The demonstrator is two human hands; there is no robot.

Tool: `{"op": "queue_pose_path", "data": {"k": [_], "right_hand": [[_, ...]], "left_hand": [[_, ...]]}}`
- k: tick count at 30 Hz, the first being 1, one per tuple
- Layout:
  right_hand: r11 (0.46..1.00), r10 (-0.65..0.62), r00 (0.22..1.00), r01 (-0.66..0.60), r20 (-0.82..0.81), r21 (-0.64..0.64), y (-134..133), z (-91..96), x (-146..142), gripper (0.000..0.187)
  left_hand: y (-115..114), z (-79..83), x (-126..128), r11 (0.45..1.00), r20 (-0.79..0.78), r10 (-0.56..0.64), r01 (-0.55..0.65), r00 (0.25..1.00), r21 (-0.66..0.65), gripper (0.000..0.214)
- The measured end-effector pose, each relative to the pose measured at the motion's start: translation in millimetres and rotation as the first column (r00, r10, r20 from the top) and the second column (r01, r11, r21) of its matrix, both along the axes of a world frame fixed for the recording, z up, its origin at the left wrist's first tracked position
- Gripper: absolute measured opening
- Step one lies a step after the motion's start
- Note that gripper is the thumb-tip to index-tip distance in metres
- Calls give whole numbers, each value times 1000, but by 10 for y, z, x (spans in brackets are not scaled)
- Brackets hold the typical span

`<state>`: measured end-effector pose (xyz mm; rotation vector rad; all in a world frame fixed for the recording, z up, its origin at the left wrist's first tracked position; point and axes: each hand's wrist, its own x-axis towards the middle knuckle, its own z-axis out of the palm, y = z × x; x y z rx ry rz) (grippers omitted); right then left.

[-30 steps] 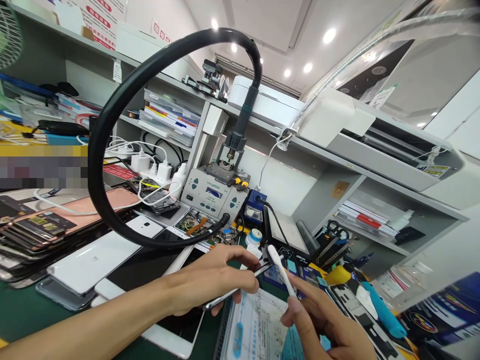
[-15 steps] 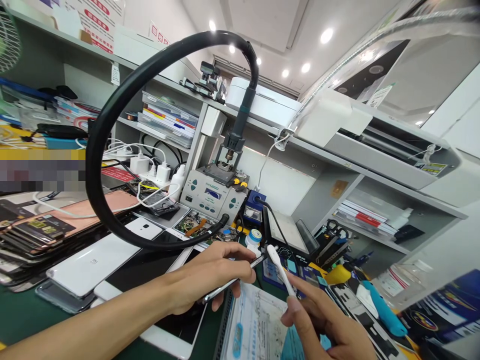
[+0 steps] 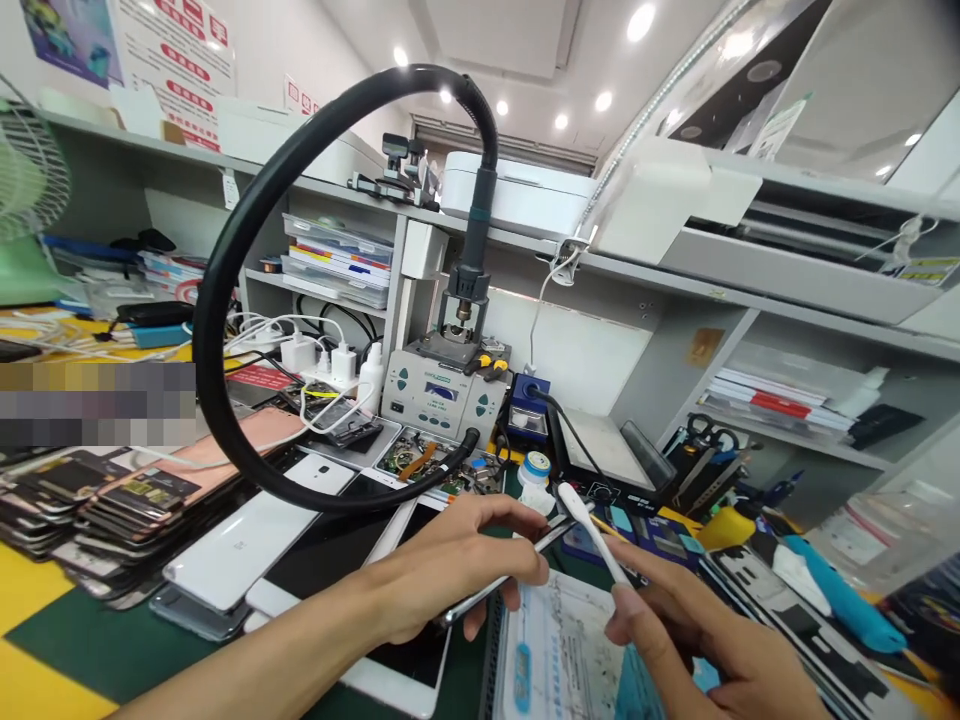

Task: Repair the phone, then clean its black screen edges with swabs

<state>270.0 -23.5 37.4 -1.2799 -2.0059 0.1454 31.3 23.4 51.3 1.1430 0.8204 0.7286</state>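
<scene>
My left hand (image 3: 472, 560) grips a slim phone (image 3: 487, 590) seen nearly edge-on, its fingers wrapped over the near side and thumb side. In my right hand (image 3: 697, 630) is a white toothbrush (image 3: 600, 545), pinched between thumb and fingers. The toothbrush's head lies over the far end of the phone in the picture; whether they touch, I cannot tell, and its bristles are hidden. Under the hands sits a pale printed box or mat (image 3: 555, 650). White phones and a tablet (image 3: 409, 690) lie below my left forearm.
A hot-air station (image 3: 439, 400) with a looped black hose (image 3: 210, 300) stands behind. A small jar (image 3: 535, 470) is beyond the phone. Stacked phone parts (image 3: 135, 500) lie at left. A blue-handled tool (image 3: 847, 600) is at right, near a clear bottle (image 3: 862, 540).
The whole view has swung and levelled, so the bench sits further right in the picture. The toothbrush head now overlaps the phone's far end; before, it was beside it. Both grips are unchanged.
</scene>
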Motion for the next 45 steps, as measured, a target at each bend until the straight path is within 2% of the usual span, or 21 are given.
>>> {"op": "queue_pose_path", "data": {"k": [4,8,15,19,24,29,35,45], "right_hand": [[1000,4,1000,-4,1,-8,28,11,-8,34],[989,39,998,-44,-42,-141,22,46,-52,28],[930,-18,986,-45,-168,-365,70,165,-39,32],[886,-42,948,-111,-316,-450,94,179,-30,32],[872,-54,903,-166,-427,-461,78,136,-28,32],[842,-60,889,-199,-454,-502,96,139,-27,29],[866,-33,913,-178,-407,-468,111,185,-27,31],[876,-19,931,-160,-365,-455,142,82,12,30]], "left_hand": [[4,-38,18,1000,4,5,-5,1000,14,45],[17,-86,33,999,13,6,-6,1000,41,47],[4,-126,48,1000,-48,22,-21,999,17,54],[3,-135,50,1000,-65,8,-7,998,16,58],[23,-159,78,1000,-38,-5,5,999,-20,53],[22,-195,88,999,14,-34,34,999,-14,52],[36,-214,81,999,2,-29,29,1000,-25,52],[48,-216,98,998,34,-24,26,999,-54,49]]}}
